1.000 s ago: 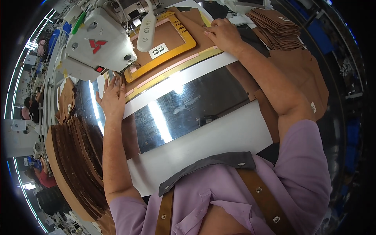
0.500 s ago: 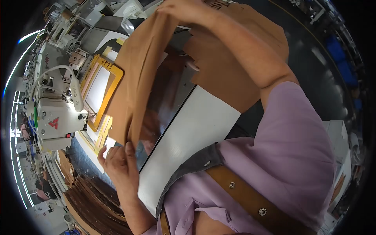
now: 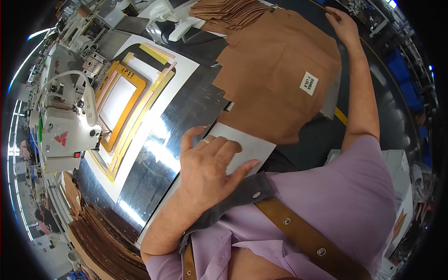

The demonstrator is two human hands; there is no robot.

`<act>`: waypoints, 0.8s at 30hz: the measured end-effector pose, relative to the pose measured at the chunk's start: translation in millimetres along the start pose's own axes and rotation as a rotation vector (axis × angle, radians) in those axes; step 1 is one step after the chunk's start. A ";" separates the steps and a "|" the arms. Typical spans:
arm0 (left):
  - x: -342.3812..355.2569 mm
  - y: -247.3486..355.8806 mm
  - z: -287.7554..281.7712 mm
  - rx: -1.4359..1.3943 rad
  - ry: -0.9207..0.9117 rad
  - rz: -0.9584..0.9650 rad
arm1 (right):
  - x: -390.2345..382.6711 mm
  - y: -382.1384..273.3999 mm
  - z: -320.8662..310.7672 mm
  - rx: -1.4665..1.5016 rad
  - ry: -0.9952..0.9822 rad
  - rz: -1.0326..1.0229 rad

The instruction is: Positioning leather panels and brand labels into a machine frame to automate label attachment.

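A brown fabric panel (image 3: pixel 266 70) with a white label (image 3: pixel 309 83) lies spread at the right end of the work surface, its left edge jagged. My left hand (image 3: pixel 207 165), a ring on one finger, hovers over the white board (image 3: pixel 249 144) below the panel. Its fingers are apart with nothing in them. Beyond the panel's far right corner, my right hand (image 3: pixel 344 28) is raised with the arm stretched out. Its fingers are loosely bent and apart, and no item shows in them.
At left stands a white sewing machine (image 3: pixel 65 135) with a yellow frame (image 3: pixel 128 119) by its needle, on a white sheet template (image 3: pixel 175 74). A shiny metal table (image 3: pixel 161 144) lies between. Folded brown pieces (image 3: pixel 228 14) are stacked behind; dark brown pieces (image 3: pixel 105 238) pile at lower left.
The brown fabric that both hands held up over the template has gone from there, and a labelled panel now shows at right. Both hands have moved right and hold nothing.
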State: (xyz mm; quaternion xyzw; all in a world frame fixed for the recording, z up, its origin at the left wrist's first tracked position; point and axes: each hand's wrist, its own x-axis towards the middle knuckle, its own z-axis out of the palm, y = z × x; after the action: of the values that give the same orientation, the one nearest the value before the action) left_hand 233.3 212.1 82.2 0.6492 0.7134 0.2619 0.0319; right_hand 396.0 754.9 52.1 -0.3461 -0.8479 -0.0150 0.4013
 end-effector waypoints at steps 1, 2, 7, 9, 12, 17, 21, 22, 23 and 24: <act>-9.9 -7.7 -3.6 0.034 0.006 -0.087 | -1.3 -36.5 2.0 0.124 -0.123 0.001; -21.6 -16.1 -9.1 0.069 0.016 -0.174 | -1.7 -77.1 6.3 0.249 -0.243 -0.002; -81.7 -52.0 -25.9 0.122 0.155 -0.454 | -5.9 -238.0 81.9 0.474 -0.441 -0.372; -102.5 -61.3 -33.4 0.118 0.208 -0.537 | -3.4 -284.0 130.7 0.487 -0.426 -0.541; -134.5 -73.7 -43.2 0.084 0.354 -0.795 | 4.0 -351.9 184.6 0.341 -0.428 -0.567; -163.8 -97.3 -50.2 -0.026 0.484 -0.878 | 20.2 -390.5 221.8 0.082 -0.482 -0.654; -168.0 -111.4 -53.7 -0.034 0.495 -0.917 | 20.7 -403.9 206.2 -0.022 -0.531 -0.662; -165.9 -113.2 -54.9 -0.040 0.493 -0.918 | 19.8 -403.8 208.2 -0.027 -0.536 -0.662; -162.4 -115.1 -56.5 -0.055 0.495 -0.921 | 19.1 -403.0 210.9 -0.042 -0.506 -0.705; -159.0 -117.2 -57.6 -0.069 0.497 -0.923 | 18.5 -402.3 212.6 -0.056 -0.476 -0.748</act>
State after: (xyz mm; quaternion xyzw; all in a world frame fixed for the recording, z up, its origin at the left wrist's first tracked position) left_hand 129.1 40.7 36.3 0.1844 0.9021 0.3902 -0.0048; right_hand 4.4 524.3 22.4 -0.0202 -0.9828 -0.1022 0.1524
